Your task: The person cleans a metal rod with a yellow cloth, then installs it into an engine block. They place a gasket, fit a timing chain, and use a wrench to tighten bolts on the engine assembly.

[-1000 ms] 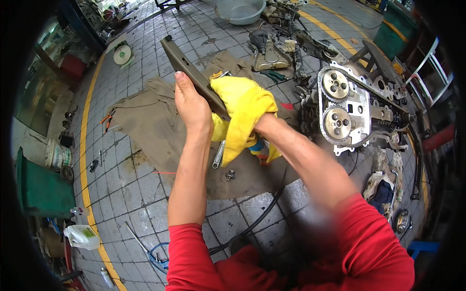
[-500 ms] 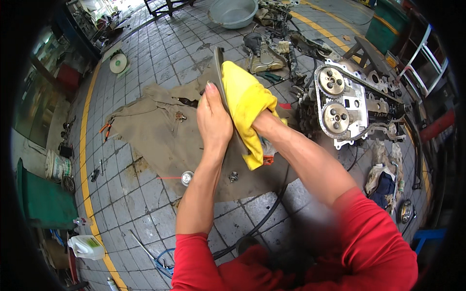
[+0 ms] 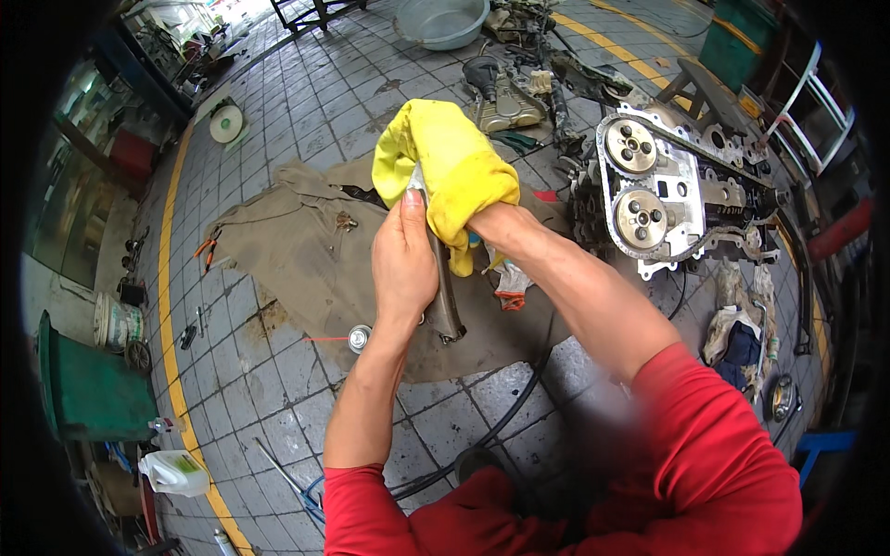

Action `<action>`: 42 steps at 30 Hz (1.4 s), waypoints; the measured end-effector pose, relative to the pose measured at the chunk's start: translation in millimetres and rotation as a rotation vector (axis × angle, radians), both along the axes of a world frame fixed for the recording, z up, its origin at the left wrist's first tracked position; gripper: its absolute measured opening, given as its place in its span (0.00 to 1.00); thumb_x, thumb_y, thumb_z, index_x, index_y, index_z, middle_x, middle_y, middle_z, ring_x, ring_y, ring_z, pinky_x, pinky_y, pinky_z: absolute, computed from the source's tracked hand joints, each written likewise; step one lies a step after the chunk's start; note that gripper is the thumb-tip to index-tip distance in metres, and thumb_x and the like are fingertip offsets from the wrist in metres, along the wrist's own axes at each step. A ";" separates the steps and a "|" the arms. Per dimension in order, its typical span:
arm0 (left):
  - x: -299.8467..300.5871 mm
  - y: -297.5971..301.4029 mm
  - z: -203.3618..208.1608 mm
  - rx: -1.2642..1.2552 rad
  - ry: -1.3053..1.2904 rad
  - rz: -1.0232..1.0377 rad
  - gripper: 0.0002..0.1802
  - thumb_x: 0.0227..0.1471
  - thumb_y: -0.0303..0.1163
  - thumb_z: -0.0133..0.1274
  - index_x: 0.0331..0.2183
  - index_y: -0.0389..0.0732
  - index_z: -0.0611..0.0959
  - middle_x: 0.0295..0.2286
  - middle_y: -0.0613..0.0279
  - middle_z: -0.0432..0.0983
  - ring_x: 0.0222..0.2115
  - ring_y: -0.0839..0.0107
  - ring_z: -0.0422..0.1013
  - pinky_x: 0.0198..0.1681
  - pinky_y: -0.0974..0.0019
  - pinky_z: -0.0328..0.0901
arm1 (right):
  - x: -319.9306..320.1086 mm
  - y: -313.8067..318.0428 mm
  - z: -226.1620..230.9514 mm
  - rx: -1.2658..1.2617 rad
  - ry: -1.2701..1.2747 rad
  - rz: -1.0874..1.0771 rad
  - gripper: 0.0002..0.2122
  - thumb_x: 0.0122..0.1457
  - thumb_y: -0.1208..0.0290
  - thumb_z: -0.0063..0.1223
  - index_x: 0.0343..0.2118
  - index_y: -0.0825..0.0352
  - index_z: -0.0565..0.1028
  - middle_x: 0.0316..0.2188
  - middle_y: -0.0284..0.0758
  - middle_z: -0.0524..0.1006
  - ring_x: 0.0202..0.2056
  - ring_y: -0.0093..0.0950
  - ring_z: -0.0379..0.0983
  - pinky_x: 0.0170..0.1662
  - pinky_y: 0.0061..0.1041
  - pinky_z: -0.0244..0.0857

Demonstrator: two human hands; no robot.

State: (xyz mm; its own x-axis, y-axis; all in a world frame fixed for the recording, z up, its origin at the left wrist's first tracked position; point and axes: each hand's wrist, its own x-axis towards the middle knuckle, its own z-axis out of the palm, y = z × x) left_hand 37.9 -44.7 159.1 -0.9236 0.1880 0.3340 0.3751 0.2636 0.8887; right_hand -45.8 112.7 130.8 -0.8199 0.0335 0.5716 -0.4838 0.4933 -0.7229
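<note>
A long, narrow dark metal part (image 3: 447, 301), seen nearly edge-on, stands up from the floor cloth in my grip; its exact kind does not show. My left hand (image 3: 403, 259) is closed on its left side, thumb upward along the edge. A yellow cloth (image 3: 454, 157) is folded over its upper end. My right hand (image 3: 494, 222) is mostly hidden in that cloth, pressing it around the part. Below lies a brown cloth sheet (image 3: 297, 236). On it are a spray can (image 3: 359, 338) with a red straw, a white glove (image 3: 510, 285) with an orange cuff and several small bolts (image 3: 345, 221).
On the right stands an engine (image 3: 681, 190) with two sprockets and a chain. Greasy engine parts (image 3: 505, 102) and a grey basin (image 3: 441, 23) lie farther off. Orange-handled pliers (image 3: 205, 248) rest at the sheet's left edge. A black hose (image 3: 505, 417) crosses the tiles near me.
The yellow cloth has moved up and left, from the part's right face to over its upper end. The part has tilted and dropped, so its lower end now shows below my left hand.
</note>
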 end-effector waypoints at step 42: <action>8.6 -34.5 0.7 0.874 -0.662 -0.864 0.40 0.78 0.56 0.29 0.68 0.28 0.65 0.39 0.49 0.82 0.18 0.69 0.71 0.19 0.67 0.66 | -1.9 23.7 71.7 0.559 0.369 -0.335 0.09 0.63 0.67 0.53 0.36 0.67 0.80 0.31 0.43 0.81 0.36 0.48 0.78 0.43 0.42 0.71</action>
State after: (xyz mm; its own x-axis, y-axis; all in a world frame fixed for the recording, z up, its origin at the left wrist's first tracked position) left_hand 46.6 -79.2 159.8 -0.6541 0.7323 0.1895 -0.4167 -0.5579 0.7177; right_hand -47.7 136.3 202.5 -0.5689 -0.1289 0.8122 -0.4057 0.9031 -0.1408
